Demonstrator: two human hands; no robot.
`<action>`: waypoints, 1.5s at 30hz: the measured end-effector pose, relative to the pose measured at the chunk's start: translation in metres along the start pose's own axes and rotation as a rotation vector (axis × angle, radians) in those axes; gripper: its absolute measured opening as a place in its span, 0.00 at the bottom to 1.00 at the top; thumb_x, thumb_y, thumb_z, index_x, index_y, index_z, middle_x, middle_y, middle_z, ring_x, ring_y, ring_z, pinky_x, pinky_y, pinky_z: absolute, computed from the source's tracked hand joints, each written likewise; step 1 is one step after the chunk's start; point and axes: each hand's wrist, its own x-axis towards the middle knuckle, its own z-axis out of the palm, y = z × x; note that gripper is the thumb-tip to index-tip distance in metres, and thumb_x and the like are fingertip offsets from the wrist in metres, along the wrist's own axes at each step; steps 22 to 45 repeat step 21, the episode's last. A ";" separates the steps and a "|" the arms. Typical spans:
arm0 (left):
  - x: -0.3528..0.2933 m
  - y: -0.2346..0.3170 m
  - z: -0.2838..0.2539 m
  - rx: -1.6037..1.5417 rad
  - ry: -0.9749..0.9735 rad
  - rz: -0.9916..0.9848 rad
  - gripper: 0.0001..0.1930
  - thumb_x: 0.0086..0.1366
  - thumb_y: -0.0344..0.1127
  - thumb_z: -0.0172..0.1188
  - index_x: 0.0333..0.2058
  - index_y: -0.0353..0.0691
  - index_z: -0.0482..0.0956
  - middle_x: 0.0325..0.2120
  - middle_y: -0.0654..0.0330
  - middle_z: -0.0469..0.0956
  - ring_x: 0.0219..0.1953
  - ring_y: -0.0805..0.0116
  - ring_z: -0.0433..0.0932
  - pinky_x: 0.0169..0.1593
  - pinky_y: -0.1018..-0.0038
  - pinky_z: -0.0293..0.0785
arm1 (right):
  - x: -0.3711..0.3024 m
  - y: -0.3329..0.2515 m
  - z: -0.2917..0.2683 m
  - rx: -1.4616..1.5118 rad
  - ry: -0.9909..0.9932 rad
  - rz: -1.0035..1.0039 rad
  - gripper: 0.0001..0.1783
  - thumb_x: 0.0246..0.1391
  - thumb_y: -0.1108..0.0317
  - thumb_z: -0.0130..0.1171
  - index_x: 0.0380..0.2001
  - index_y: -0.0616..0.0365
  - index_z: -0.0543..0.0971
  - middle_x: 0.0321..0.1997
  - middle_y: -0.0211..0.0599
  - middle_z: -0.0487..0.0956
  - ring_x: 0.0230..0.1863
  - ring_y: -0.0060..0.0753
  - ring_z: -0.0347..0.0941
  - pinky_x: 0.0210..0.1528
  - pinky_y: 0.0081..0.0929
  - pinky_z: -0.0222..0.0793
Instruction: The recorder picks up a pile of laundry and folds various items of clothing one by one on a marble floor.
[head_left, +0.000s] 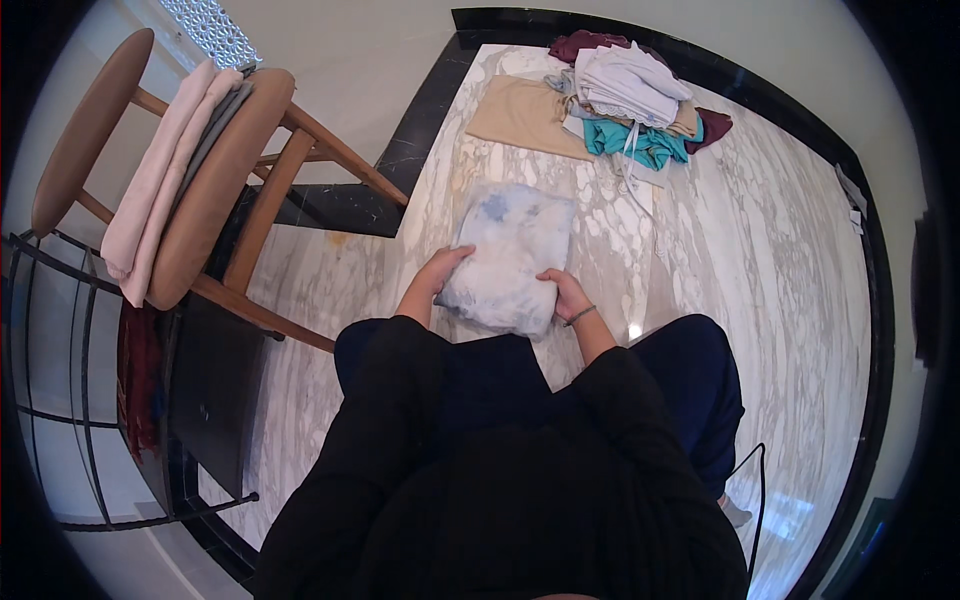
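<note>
A folded white cloth with pale blue patches (508,260) is in front of my lap, over the marble floor. Its surface looks slightly glossy, but I cannot tell whether clear plastic covers it. My left hand (441,270) grips the left edge, thumb on top and fingers out of sight beneath. On the opposite side, my right hand (568,296) holds the right edge in the same way, with a dark band round the wrist. Beyond the bundle lies a flat beige folded cloth (520,118).
A pile of folded white clothes (630,85) rests on teal cloth (640,148) and maroon cloth (712,130) at the far wall. To the left stands a wooden chair (225,190) bearing pink folded cloth (165,180), beside a black metal rack (85,420). A black cable (762,490) lies at right.
</note>
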 end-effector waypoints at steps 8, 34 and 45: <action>0.046 -0.023 -0.015 0.644 0.229 0.387 0.25 0.66 0.39 0.59 0.59 0.38 0.71 0.53 0.47 0.77 0.51 0.55 0.79 0.54 0.68 0.72 | -0.002 0.007 -0.004 -0.037 -0.033 -0.110 0.32 0.44 0.83 0.53 0.57 0.69 0.66 0.54 0.53 0.73 0.56 0.54 0.72 0.59 0.51 0.72; 0.016 -0.037 0.075 1.316 0.811 0.772 0.31 0.64 0.44 0.59 0.65 0.52 0.64 0.66 0.52 0.60 0.70 0.51 0.54 0.65 0.35 0.52 | -0.009 -0.021 0.064 -1.799 0.669 -0.684 0.24 0.51 0.54 0.63 0.42 0.63 0.74 0.48 0.51 0.78 0.54 0.58 0.72 0.54 0.40 0.72; 0.016 -0.037 0.075 1.316 0.811 0.772 0.31 0.64 0.44 0.59 0.65 0.52 0.64 0.66 0.52 0.60 0.70 0.51 0.54 0.65 0.35 0.52 | -0.009 -0.021 0.064 -1.799 0.669 -0.684 0.24 0.51 0.54 0.63 0.42 0.63 0.74 0.48 0.51 0.78 0.54 0.58 0.72 0.54 0.40 0.72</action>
